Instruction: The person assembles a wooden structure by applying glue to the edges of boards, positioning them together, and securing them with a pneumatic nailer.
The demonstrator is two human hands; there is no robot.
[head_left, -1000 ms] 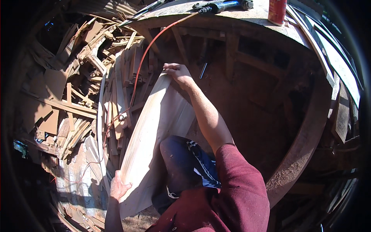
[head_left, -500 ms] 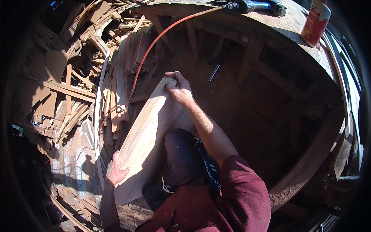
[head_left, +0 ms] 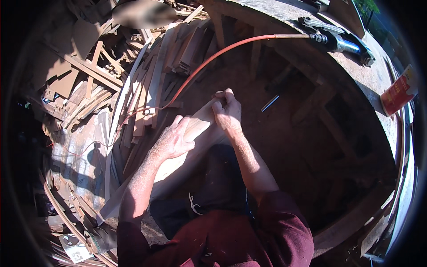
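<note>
A pale wooden board [head_left: 171,167] slants across my lap, its far end up and away from me and its lower end by my left arm. My right hand [head_left: 227,112] is closed round the board's far end, thumb on the near side. Farther down the same board, my left hand [head_left: 172,140] grips its edge with the thumb over the sunlit face. Fine sawdust coats both forearms. My left forearm hides part of the board's lower stretch.
A red-orange air hose [head_left: 209,58] arcs from the left to a blue-and-black air tool [head_left: 344,44] on the curved bench top [head_left: 311,15]. A red-and-white can [head_left: 399,92] stands at its right. Stacked wood strips [head_left: 151,80] fill the left; a metal tube [head_left: 270,103] lies beyond my hands.
My left hand has slid up the board from its lower part to near the far end. The right hand keeps the far end. The view has shifted, so the background sits elsewhere.
</note>
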